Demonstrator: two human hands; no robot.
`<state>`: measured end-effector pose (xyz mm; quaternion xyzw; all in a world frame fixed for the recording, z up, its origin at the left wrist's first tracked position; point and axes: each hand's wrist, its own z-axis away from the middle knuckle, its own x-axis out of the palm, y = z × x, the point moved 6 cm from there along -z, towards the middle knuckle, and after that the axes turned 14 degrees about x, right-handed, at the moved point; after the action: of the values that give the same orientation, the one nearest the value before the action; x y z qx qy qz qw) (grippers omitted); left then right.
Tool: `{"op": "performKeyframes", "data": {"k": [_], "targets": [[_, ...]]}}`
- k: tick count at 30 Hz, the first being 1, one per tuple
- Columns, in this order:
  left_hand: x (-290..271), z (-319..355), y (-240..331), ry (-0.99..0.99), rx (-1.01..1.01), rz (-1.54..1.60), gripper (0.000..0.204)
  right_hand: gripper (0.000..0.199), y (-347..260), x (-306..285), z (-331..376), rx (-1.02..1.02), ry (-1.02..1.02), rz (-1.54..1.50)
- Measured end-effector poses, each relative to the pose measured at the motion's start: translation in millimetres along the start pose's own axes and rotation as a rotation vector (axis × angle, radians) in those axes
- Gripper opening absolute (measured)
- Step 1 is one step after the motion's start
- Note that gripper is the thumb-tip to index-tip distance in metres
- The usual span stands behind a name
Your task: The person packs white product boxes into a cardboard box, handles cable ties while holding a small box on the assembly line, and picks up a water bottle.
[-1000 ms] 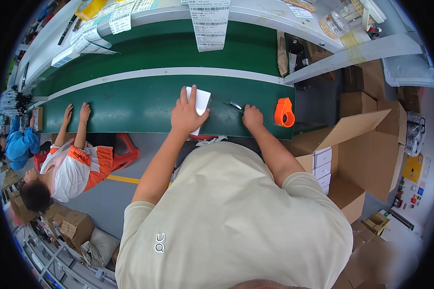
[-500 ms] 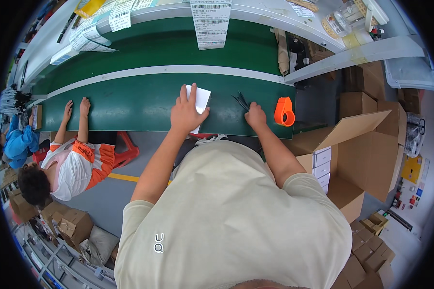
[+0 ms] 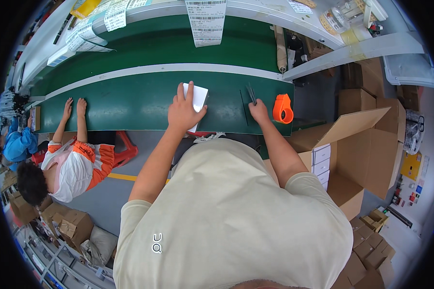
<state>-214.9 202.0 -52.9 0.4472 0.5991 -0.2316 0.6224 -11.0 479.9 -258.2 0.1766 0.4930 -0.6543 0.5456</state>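
My left hand (image 3: 183, 113) rests over a flat white box (image 3: 199, 97) on the green work surface, its fingers along the near and left part and its thumb at the right side. The box pokes out beyond the hand at both ends. To the right, my right hand (image 3: 259, 112) is closed round thin dark strips (image 3: 251, 94) that point away from me; how many and what kind I cannot tell. One more thin dark strip (image 3: 244, 107) lies on the surface just left of that hand. An orange tape dispenser (image 3: 283, 109) stands close by on the right.
An open cardboard carton (image 3: 357, 154) with white boxes (image 3: 321, 163) in it stands at my right. Beyond the green work surface (image 3: 130, 96) runs a shelf with hanging printed labels (image 3: 206, 24). A co-worker (image 3: 67, 168) sits at the left, hands on the surface.
One dark strip now lies apart on the surface, while the others stay in my right hand, which has shifted slightly right. My left hand stays on the white box.
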Motion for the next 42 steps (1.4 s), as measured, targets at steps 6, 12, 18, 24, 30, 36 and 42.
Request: {"op": "performKeyframes", "data": {"k": [6, 12, 18, 24, 30, 36, 42], "targets": [[-2, -1, 2, -0.013, -0.004, -0.009, 0.093, 0.028, -31, 0, 51, -0.061, -0.101, 0.342], [-3, 3, 5, -0.006, 0.004, -0.018, 0.093, 0.024, -34, 7, 48, -0.070, -0.119, 0.429], [-3, 1, 6, 0.003, 0.019, 0.000, 0.094, 0.028, -42, 1, 59, -0.217, -0.042, 0.560], [-12, 2, -10, -0.077, -0.090, 0.075, 0.097, 0.039, -55, -9, 61, -0.106, -0.170, 0.420], [-23, -20, 12, -0.128, 0.046, 0.283, 0.106, 0.044, 81, 13, -56, -0.150, -0.070, -0.204], [-2, 23, -4, -0.040, -0.031, 0.142, 0.102, 0.024, -22, 11, 25, 0.382, -0.720, -0.931], [-1, 23, -5, -0.022, -0.007, 0.124, 0.099, 0.028, -42, 8, 92, 0.300, -0.744, -0.903]]}}
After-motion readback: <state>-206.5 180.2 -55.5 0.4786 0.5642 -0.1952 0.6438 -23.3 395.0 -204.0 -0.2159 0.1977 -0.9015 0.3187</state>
